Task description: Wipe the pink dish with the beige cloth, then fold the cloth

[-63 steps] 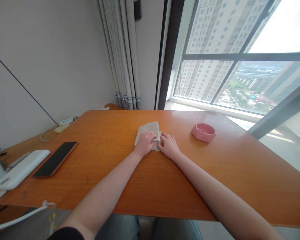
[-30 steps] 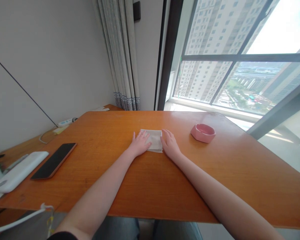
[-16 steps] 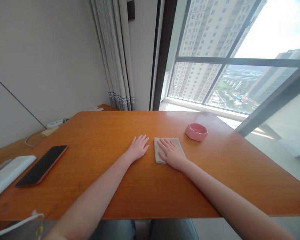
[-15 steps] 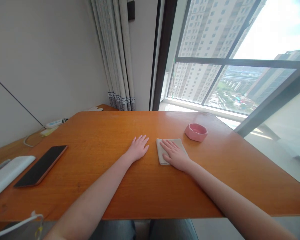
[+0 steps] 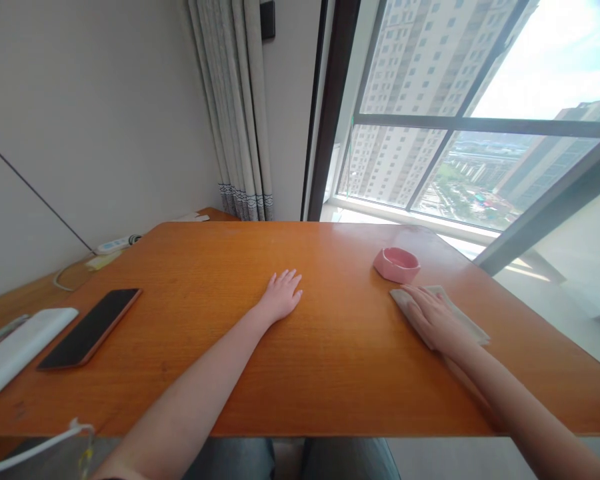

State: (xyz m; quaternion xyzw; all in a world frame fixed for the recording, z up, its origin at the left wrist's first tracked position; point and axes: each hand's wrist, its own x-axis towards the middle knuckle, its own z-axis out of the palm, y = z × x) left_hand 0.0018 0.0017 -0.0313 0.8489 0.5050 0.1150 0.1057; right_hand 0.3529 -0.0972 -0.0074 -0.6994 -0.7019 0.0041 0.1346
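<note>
My left hand (image 5: pixel 281 295) rests palm down on the wooden table (image 5: pixel 300 387), fingers spread, holding nothing. To its right, my right hand (image 5: pixel 433 319) lies stretched out on a folded beige cloth (image 5: pixel 467 325), pressing it against the tabletop. The cloth sits at a slant, with parts showing on both sides of the hand; its middle is hidden. Just beyond my right fingertips stands a pink angular ashtray-like bowl (image 5: pixel 397 270), apart from the cloth.
On the left lie a dark tablet-like slab (image 5: pixel 91 329) and a white flat object (image 5: pixel 23 353). A power strip (image 5: pixel 115 245) sits by the wall. A white cable (image 5: pixel 40 450) hangs near the front left edge. Behind are a curtain (image 5: pixel 240 120) and a large window.
My right hand has slid right with the cloth, which has turned to a slant and now lies in front of the pink bowl. My left hand stays in place on the table.
</note>
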